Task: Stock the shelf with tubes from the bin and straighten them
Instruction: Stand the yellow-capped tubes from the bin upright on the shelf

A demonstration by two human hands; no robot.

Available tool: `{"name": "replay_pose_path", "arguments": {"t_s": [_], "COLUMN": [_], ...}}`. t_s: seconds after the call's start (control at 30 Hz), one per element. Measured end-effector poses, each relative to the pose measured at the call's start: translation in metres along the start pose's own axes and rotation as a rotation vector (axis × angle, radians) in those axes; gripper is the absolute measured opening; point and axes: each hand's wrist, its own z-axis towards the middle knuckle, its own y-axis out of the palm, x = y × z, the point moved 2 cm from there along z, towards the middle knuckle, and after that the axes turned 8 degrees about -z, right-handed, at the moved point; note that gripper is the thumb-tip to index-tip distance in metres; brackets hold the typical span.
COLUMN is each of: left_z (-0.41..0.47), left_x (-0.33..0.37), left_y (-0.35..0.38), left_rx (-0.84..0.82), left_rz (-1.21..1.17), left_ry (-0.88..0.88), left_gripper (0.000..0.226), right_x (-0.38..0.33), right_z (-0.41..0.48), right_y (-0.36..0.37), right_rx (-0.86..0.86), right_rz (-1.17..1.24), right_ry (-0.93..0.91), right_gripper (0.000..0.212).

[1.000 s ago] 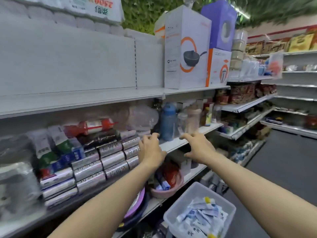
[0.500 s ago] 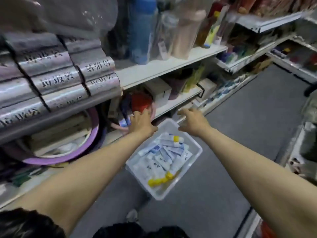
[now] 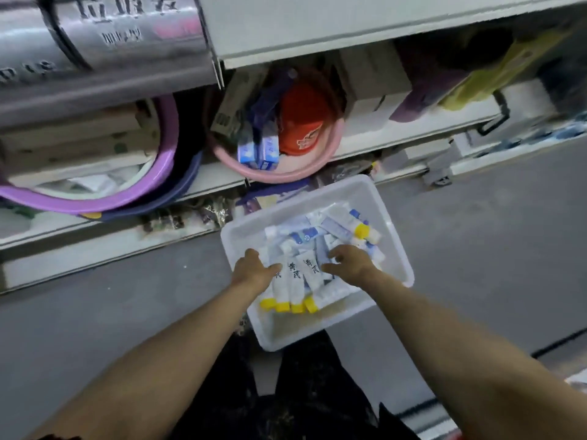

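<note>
Purple basin: left of frame, on a lower level of the shelf; not part of the task.
Left grip: lower centre, inside the bin. Fingers extended and laid against the leftmost tube of the row – touching it, not curled round it.
Tube row: four tubes side by side between the two grips. Long axis runs near to far, with the yellow caps at the near end, towards the bottom of the frame.
Right grip: just right of the row. Fingers loosely bent, tips touching the row's right edge, nothing enclosed.
Loose tubes: piled crosswise at the far end of the bin, beyond both grips.
Bin: on the floor below the shelf, centre of frame.
Governing relation: the row lies directly between the grips, which bracket its long sides – both are equally near.
Judged step: pressing inwards should gather the row as one bundle, ready to lift towards the shelf.
</note>
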Motion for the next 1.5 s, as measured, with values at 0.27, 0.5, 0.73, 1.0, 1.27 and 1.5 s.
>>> {"name": "replay_pose_path", "arguments": {"t_s": [0.27, 0.5, 0.73, 1.0, 1.27, 1.5], "left_z": [0.038, 0.053, 0.065, 0.07, 0.058, 0.013], "left_x": [-0.026, -0.02, -0.025, -0.029, -0.041, -0.03], "left_y": [0.056, 0.069, 0.065, 0.078, 0.086, 0.065], "left_rx": [0.124, 0.282, 0.293, 0.244, 0.123, 0.018], "left_rz": [-0.074, -0.022, 0.063, -0.133, -0.505, -1.158], "left_ry": [-0.24, -0.333, -0.337, -0.388, -0.428, -0.335], "left_gripper": [0.068, 0.06, 0.041, 0.055, 0.042, 0.025], "right_x": [0.017, 0.02, 0.029, 0.02, 0.022, -0.004], "right_z": [0.082, 0.106, 0.12, 0.12, 0.121, 0.088], "right_y": [0.054, 0.078, 0.081, 0.089, 0.069, 0.036], "right_rx": [-0.222, -0.195, -0.284, -0.248, -0.347, -0.548], "right_rz": [-0.097, -0.056, 0.068, -0.047, 0.244, 0.37], "right_ry": [-0.033, 0.004, 0.009, -0.025, 0.089, 0.069], "right_gripper": [0.041, 0.056, 0.046, 0.05, 0.032, 0.03]}}
